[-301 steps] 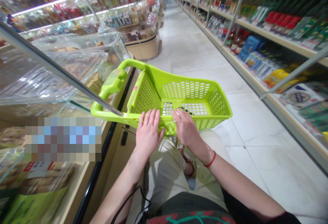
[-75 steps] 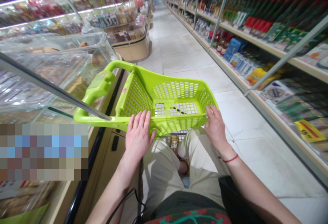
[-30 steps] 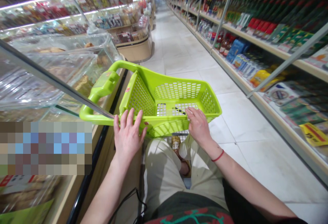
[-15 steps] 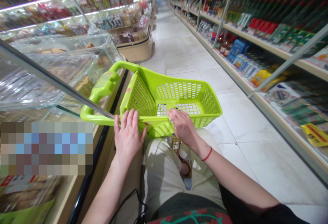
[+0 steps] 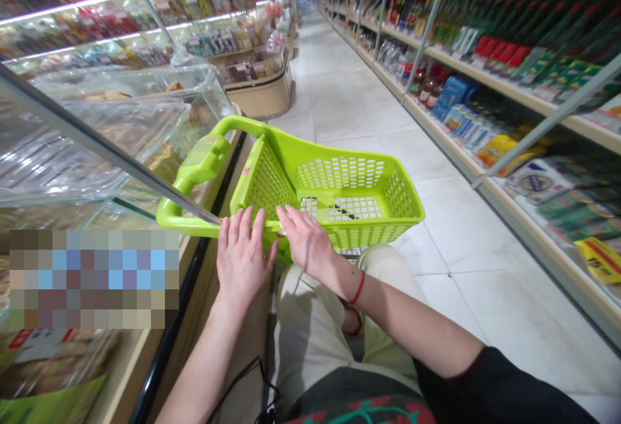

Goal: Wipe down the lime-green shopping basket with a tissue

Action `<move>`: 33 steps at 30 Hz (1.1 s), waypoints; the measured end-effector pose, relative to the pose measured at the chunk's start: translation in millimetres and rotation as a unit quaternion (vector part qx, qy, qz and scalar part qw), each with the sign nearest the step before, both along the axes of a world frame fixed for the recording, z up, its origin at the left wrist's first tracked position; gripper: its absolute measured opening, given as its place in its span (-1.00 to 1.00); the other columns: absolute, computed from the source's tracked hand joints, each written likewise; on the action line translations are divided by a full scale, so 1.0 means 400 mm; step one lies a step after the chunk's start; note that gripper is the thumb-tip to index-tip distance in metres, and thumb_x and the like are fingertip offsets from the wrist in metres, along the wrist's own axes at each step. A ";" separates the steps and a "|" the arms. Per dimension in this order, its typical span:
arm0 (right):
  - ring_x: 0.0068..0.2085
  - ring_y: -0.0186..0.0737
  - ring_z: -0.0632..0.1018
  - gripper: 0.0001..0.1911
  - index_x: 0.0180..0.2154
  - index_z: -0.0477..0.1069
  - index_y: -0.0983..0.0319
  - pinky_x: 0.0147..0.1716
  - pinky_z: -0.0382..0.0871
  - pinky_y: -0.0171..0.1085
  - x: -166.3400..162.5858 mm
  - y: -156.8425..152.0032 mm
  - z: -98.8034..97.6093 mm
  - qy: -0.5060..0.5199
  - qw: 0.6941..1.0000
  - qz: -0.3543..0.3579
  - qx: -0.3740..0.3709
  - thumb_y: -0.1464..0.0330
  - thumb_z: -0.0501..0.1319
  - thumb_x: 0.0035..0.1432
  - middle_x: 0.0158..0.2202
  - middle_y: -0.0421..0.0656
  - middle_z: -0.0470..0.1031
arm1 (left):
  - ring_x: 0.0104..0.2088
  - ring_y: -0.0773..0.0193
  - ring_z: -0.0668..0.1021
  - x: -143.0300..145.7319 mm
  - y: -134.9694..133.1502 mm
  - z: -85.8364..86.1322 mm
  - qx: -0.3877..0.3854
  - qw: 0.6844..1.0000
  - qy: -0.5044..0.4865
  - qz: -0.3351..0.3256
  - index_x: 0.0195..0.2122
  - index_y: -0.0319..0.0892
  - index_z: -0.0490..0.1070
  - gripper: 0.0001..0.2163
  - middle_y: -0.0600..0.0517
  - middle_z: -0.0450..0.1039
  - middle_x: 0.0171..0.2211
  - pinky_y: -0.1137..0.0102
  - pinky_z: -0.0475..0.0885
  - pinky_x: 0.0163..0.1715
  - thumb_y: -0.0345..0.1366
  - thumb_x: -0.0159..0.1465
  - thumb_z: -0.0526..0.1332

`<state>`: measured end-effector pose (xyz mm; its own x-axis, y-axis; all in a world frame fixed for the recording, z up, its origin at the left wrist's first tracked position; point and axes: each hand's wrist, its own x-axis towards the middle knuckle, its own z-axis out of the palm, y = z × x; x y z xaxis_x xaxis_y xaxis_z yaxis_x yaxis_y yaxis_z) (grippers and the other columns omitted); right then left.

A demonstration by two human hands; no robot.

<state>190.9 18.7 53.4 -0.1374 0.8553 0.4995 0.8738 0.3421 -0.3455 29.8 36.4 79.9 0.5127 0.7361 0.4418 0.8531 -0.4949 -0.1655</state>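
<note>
A lime-green plastic shopping basket point(image 5: 369, 178) with mesh walls and a long handle point(image 5: 204, 162) is in front of my knees. It has nothing in it. My left hand point(image 5: 241, 259) lies flat on the basket's near rim, fingers stretched out. My right hand point(image 5: 306, 241), with a red cord at the wrist, rests beside it on the same rim, fingers extended and slightly apart. Neither hand holds anything.
A glass-fronted display counter point(image 5: 121, 133) with baked goods runs along my left, its metal rail point(image 5: 97, 142) crossing the basket handle. Stocked shelves point(image 5: 485, 74) line the right. A white tiled aisle point(image 5: 349, 100) stretches ahead.
My right hand has slid leftwards along the basket's near rim, from the right corner to just beside my left hand. The left hand shifted slightly left earlier and has stayed put since.
</note>
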 end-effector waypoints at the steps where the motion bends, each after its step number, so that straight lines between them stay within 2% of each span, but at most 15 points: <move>1: 0.21 -0.02 0.46 -0.48 0.30 0.23 0.45 0.24 0.33 -0.07 -0.018 0.009 0.010 0.007 1.000 0.008 0.004 0.52 -0.03 0.34 0.25 0.18 0.39 | 0.36 -0.14 0.25 0.000 0.001 0.000 0.000 1.000 -0.001 -0.002 0.34 -0.35 0.16 -0.42 -0.31 0.25 0.31 -0.01 0.00 0.39 -0.14 0.36 0.09; 3: 0.22 -0.05 0.46 -0.49 0.29 0.25 0.44 0.24 0.34 -0.09 -0.034 0.019 0.019 0.016 1.000 0.020 0.009 0.51 -0.05 0.36 0.25 0.17 0.39 | 0.35 -0.13 0.26 -0.001 0.003 -0.002 0.001 1.000 -0.008 -0.006 0.35 -0.39 0.13 -0.40 -0.32 0.26 0.30 0.00 -0.01 0.39 -0.15 0.36 0.08; 6: 0.23 -0.06 0.45 -0.51 0.27 0.28 0.42 0.25 0.34 -0.09 -0.009 0.012 0.005 0.009 1.000 0.028 0.011 0.50 -0.05 0.36 0.25 0.14 0.39 | 0.36 -0.13 0.25 -0.002 0.005 -0.005 -0.004 1.000 -0.022 -0.008 0.36 -0.42 0.08 -0.37 -0.34 0.26 0.30 -0.01 -0.01 0.39 -0.14 0.35 0.09; 10: 0.19 -0.03 0.48 -0.51 0.25 0.32 0.39 0.21 0.36 -0.05 0.071 -0.024 -0.038 -0.008 0.999 -0.029 -0.012 0.50 -0.05 0.35 0.22 0.12 0.44 | 0.36 -0.15 0.24 -0.001 0.006 -0.006 -0.007 1.000 -0.029 -0.008 0.36 -0.40 0.09 -0.36 -0.34 0.24 0.31 -0.02 0.01 0.38 -0.12 0.35 0.10; 13: 0.19 -0.04 0.47 -0.47 0.28 0.29 0.33 0.21 0.35 -0.04 0.102 -0.042 -0.055 -0.003 0.998 -0.064 -0.021 0.55 -0.04 0.31 0.21 0.10 0.45 | 0.37 -0.15 0.22 0.000 0.006 -0.008 -0.012 0.999 -0.037 -0.010 0.36 -0.38 0.11 -0.37 -0.33 0.22 0.32 -0.04 0.00 0.38 -0.11 0.35 0.10; 16: 0.19 0.00 0.46 -0.45 0.30 0.24 0.36 0.19 0.34 -0.02 0.078 -0.036 -0.044 0.011 0.998 -0.064 -0.025 0.55 -0.06 0.31 0.23 0.14 0.42 | 0.39 -0.15 0.19 -0.001 0.008 -0.011 -0.017 0.998 -0.051 -0.013 0.37 -0.35 0.08 -0.36 -0.32 0.20 0.34 -0.06 -0.02 0.39 -0.11 0.34 0.11; 20: 0.23 0.02 0.43 -0.44 0.29 0.16 0.43 0.21 0.33 0.01 -0.007 -0.004 -0.005 0.066 0.998 -0.011 -0.021 0.52 -0.01 0.27 0.25 0.20 0.37 | 0.39 -0.15 0.20 -0.006 0.009 -0.013 -0.014 0.999 -0.045 -0.019 0.39 -0.36 0.03 -0.33 -0.33 0.21 0.33 -0.05 -0.01 0.39 -0.15 0.33 0.11; 23: 0.24 0.04 0.43 -0.44 0.21 0.21 0.47 0.24 0.33 -0.01 -0.061 0.023 0.018 0.102 0.995 0.013 -0.016 0.50 0.09 0.17 0.26 0.26 0.35 | 0.38 -0.12 0.22 -0.010 0.009 -0.012 -0.003 0.999 -0.039 -0.029 0.40 -0.39 0.00 -0.34 -0.33 0.22 0.33 -0.02 0.00 0.39 -0.27 0.30 0.07; 25: 0.24 0.02 0.44 -0.53 0.14 0.28 0.49 0.24 0.33 -0.03 -0.078 0.033 0.026 0.102 0.995 0.013 -0.015 0.50 0.07 0.19 0.24 0.29 0.36 | 0.38 -0.11 0.23 -0.012 0.009 -0.011 -0.001 0.999 -0.039 -0.031 0.40 -0.41 0.00 -0.34 -0.34 0.22 0.33 -0.01 0.00 0.39 -0.30 0.28 0.07; 28: 0.26 -0.03 0.43 -0.64 0.07 0.37 0.44 0.24 0.33 -0.07 -0.073 0.031 0.027 0.077 0.997 0.015 -0.007 0.52 0.00 0.30 0.23 0.27 0.38 | 0.38 -0.12 0.21 -0.011 0.009 -0.009 -0.010 0.999 -0.043 -0.030 0.39 -0.41 0.02 -0.33 -0.35 0.20 0.34 -0.03 0.00 0.39 -0.26 0.28 0.08; 33: 0.19 -0.05 0.48 -0.60 0.13 0.41 0.28 0.20 0.38 -0.05 -0.016 -0.003 0.005 0.052 0.999 -0.005 0.005 0.51 0.02 0.34 0.27 0.12 0.37 | 0.40 -0.12 0.18 -0.008 0.007 -0.005 -0.020 0.998 -0.052 -0.023 0.37 -0.40 0.07 -0.36 -0.36 0.16 0.36 -0.03 -0.01 0.40 -0.14 0.34 0.08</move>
